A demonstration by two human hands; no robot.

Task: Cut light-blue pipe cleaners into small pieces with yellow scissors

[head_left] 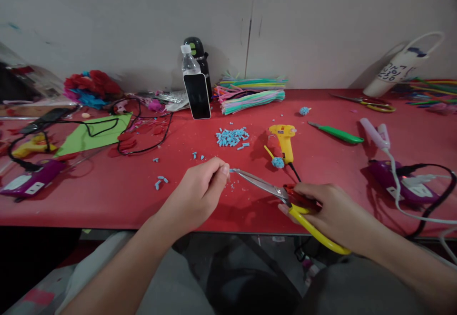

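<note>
My left hand point(203, 187) is closed in a pinch on a short blue pipe cleaner point(233, 170), of which only the tip shows past the thumb. In my right hand point(326, 208) is a pair of scissors point(262, 185) with yellow and red handles. Their blade tips meet the blue tip just beside my left thumb. Beyond my hands lies a pile of cut blue pieces point(232, 137). A yellow glue gun point(284, 141) rests to the right of the pile, with a fuzzy blue ball point(277, 162) on a yellow stem by it.
A phone point(197, 97) leans on a bottle before bundled pipe cleaners point(252, 97). Right of the glue gun lie a green craft knife point(337, 133) and a purple power strip point(403, 184) with cables. Green paper point(91, 135) and a black cord point(143, 151) lie left.
</note>
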